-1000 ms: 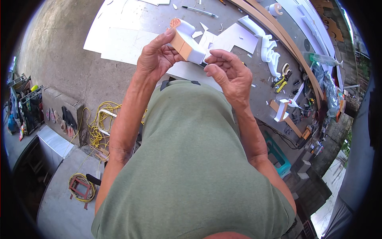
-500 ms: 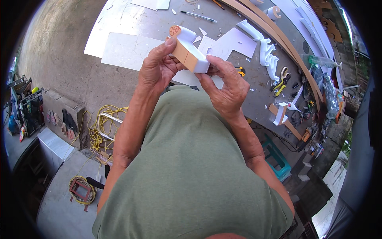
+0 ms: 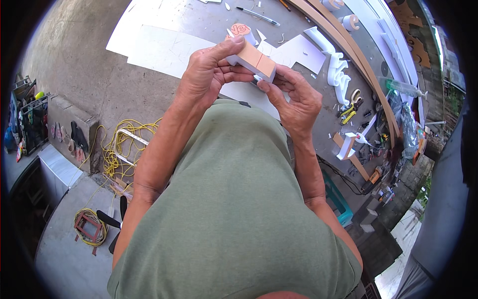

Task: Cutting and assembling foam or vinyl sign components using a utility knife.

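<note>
Both hands hold a raised letter-like piece (image 3: 257,61) with a tan flat face and white side walls, above the near edge of the worktable. My left hand (image 3: 205,70) is closed on its left part, thumb on the tan face and fingers underneath. My right hand (image 3: 300,99) pinches its right end between thumb and fingers. The piece's rounded far end carries red handwritten marks. My fingers hide part of its underside. Beyond it lie white sheet offcuts (image 3: 301,54) and a pen (image 3: 258,16).
On the table (image 3: 294,30) to the right are a curly white letter shape (image 3: 337,74), yellow-handled pliers (image 3: 348,113), scissors (image 3: 355,95) and a white glue gun (image 3: 362,139). Long tan strips (image 3: 348,40) curve along the far side. A yellow cord (image 3: 117,149) lies tangled at left; a teal stool (image 3: 338,199) stands at right.
The piece has been tilted so its tan face turns up toward me and its white inner wall is less visible. Both hands have shifted slightly to the right in the picture.
</note>
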### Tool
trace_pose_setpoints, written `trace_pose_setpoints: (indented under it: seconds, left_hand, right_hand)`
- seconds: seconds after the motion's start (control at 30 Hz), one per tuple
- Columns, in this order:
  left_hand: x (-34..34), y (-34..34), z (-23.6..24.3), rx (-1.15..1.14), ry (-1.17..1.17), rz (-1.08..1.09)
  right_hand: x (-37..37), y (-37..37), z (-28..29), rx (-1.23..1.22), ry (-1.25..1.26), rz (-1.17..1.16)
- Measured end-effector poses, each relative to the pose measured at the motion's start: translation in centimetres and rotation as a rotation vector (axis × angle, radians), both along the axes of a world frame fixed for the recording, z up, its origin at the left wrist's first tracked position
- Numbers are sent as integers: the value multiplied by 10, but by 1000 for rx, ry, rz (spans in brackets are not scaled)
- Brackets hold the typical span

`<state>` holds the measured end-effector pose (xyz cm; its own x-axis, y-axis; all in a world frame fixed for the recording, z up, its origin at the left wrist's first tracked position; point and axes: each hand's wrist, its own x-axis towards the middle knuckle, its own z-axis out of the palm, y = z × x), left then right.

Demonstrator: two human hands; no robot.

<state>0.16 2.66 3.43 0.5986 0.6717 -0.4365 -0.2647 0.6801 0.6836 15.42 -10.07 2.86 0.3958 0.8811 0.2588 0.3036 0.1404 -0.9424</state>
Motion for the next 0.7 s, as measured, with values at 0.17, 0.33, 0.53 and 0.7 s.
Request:
trace_pose_setpoints:
  seconds: [0.17, 0.33, 0.53, 0.7]
  left_hand:
    - [-1, -2, 2, 30, -7, 7]
    - [-2, -3, -1, 10, -15, 12]
    - [-3, -6, 2, 32, 8, 4]
    - [-3, -7, 5, 48, 22, -10]
  right_hand:
    - [0, -1, 0, -42, 69, 16]
    - [-3, -4, -3, -45, 101, 17]
    - [-3, -2, -2, -17, 49, 48]
    - [-7, -1, 1, -27, 93, 30]
